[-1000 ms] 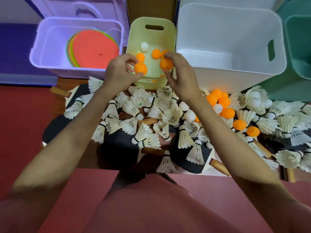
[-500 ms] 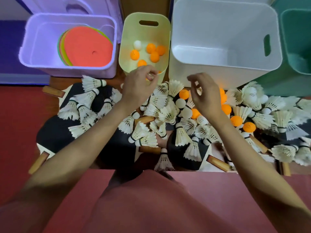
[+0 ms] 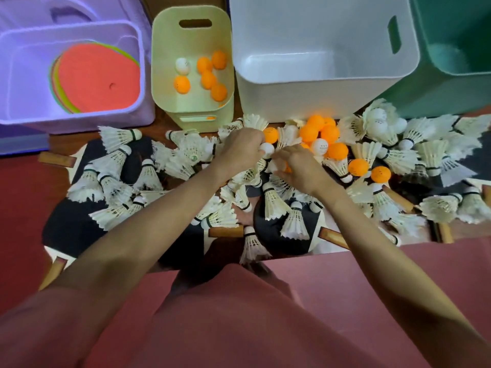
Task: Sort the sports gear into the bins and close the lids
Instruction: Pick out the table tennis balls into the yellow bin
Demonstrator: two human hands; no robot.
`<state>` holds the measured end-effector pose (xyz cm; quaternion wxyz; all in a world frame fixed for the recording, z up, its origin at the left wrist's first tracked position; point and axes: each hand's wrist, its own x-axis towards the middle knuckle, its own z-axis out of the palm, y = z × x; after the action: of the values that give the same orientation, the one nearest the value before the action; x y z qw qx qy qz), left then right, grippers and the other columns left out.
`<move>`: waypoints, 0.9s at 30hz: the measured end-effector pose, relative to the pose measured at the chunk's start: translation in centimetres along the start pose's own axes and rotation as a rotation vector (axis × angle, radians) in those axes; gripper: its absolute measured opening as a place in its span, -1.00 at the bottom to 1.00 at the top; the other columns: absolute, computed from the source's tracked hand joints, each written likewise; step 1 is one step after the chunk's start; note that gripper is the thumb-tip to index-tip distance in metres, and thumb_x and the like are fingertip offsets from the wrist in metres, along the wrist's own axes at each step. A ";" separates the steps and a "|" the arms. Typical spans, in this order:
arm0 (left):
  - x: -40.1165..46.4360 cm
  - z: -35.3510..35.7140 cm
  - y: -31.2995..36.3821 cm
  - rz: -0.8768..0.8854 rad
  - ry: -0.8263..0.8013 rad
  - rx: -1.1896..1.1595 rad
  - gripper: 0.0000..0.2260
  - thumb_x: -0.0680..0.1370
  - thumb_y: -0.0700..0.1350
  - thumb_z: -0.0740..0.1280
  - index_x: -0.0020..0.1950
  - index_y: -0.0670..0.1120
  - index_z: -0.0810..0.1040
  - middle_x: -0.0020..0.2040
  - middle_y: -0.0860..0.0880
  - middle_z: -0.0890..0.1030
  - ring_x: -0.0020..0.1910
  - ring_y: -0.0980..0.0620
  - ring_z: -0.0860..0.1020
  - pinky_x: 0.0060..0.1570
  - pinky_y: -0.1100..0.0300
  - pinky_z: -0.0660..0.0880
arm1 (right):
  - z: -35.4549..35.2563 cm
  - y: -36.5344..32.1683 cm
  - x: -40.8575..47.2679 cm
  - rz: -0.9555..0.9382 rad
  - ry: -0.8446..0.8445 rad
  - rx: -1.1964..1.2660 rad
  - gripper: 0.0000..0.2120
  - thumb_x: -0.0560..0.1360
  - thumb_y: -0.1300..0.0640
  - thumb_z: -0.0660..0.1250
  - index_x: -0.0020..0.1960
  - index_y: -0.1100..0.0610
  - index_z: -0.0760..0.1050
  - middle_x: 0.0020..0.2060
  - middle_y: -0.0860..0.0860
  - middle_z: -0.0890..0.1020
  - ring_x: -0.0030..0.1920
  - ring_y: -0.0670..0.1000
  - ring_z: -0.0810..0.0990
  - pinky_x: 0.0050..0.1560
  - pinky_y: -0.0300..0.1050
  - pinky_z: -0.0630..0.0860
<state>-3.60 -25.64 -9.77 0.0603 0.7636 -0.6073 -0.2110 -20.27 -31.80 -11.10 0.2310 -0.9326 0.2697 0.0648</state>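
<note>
White ball [image 3: 266, 149] now in the left hand's [image 3: 240, 150] grip; right hand [image 3: 300, 166] has dropped, fingers pinching an orange ball [image 3: 287, 168].

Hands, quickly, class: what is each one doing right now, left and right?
Left hand: fingers curled around a white ping-pong ball in the pile.
Right hand: fingers down among the shuttlecocks; whether it holds anything cannot be told.
</note>
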 end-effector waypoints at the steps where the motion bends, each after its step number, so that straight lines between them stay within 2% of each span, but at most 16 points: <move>1: 0.3 0.2 0.1 -0.004 -0.014 0.034 -0.79 0.54 -0.04 0.32 0.06 -0.14 0.59 0.00 -0.11 0.63 0.02 -0.14 0.56 0.03 0.02 0.42 | 0.1 -0.1 0.1 0.002 0.004 0.007 -0.63 0.45 0.12 0.40 0.23 0.14 0.49 0.09 0.13 0.59 0.08 0.21 0.51 0.15 0.09 0.39; 6: 1.3 0.6 1.1 -0.062 -0.064 0.140 -0.77 0.56 0.01 0.30 0.09 -0.13 0.54 0.03 -0.11 0.62 0.09 -0.15 0.55 0.13 0.00 0.34 | -0.3 -0.5 -0.3 0.015 0.067 0.077 -0.65 0.44 0.17 0.40 0.21 0.14 0.50 0.05 0.14 0.59 0.04 0.21 0.50 0.10 0.11 0.40; 11: 2.1 0.8 1.5 -0.156 -0.079 0.071 -0.76 0.54 0.01 0.32 0.13 -0.10 0.54 0.08 -0.10 0.62 0.13 -0.15 0.54 0.17 0.01 0.30 | -0.3 -0.7 -0.9 0.030 0.153 0.128 -0.64 0.45 0.17 0.39 0.23 0.18 0.50 0.08 0.15 0.58 0.07 0.22 0.49 0.11 0.13 0.40; 13: 2.0 0.7 1.6 -0.171 -0.070 0.042 -0.75 0.53 0.00 0.33 0.13 -0.11 0.54 0.08 -0.11 0.62 0.12 -0.16 0.54 0.15 0.02 0.33 | -0.4 -0.8 -1.1 0.025 0.191 0.141 -0.65 0.45 0.18 0.40 0.21 0.18 0.51 0.06 0.15 0.58 0.05 0.22 0.50 0.07 0.13 0.41; 16: 1.6 0.2 1.2 -0.168 -0.022 -0.049 -0.75 0.50 0.00 0.34 0.07 -0.13 0.56 0.01 -0.13 0.63 0.03 -0.18 0.57 0.02 0.04 0.47 | -0.7 -1.1 -1.3 0.020 0.282 0.167 -0.68 0.45 0.18 0.40 0.20 0.19 0.51 0.06 0.13 0.59 0.03 0.20 0.50 0.03 0.04 0.40; 21: -0.9 -1.8 -0.6 -0.085 0.192 -0.341 -0.72 0.41 0.02 0.45 0.02 -0.12 0.61 -0.05 -0.06 0.65 -0.08 -0.04 0.59 -0.12 0.02 0.53 | -1.5 -2.6 -1.5 0.074 0.529 0.280 -0.69 0.55 0.13 0.31 0.25 0.23 0.46 0.15 0.12 0.54 0.13 0.13 0.45 0.13 -0.17 0.33; 24: -3.2 -3.7 -2.1 -0.072 0.350 -0.450 -0.68 0.40 -0.03 0.49 0.10 -0.11 0.61 0.00 -0.02 0.66 -0.12 0.04 0.59 -0.14 0.10 0.53 | -1.8 -3.9 -1.0 0.081 0.598 0.299 -0.70 0.56 0.15 0.28 0.26 0.24 0.44 0.16 0.14 0.54 0.14 0.12 0.45 0.16 -0.14 0.35; 27: -5.0 -5.7 -4.3 -0.087 0.583 -0.516 -0.69 0.40 -0.02 0.47 0.09 -0.10 0.61 -0.09 -0.04 0.64 -0.21 0.06 0.59 -0.19 0.10 0.55 | -2.3 -6.2 0.5 0.035 0.609 0.284 -0.72 0.56 0.15 0.28 0.23 0.25 0.46 0.13 0.13 0.55 0.14 0.13 0.47 0.17 -0.13 0.35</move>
<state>1.66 -20.75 -4.88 0.4114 0.7762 -0.4588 -0.1331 -16.58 -28.51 -6.71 0.2661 -0.8629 0.3486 -0.2511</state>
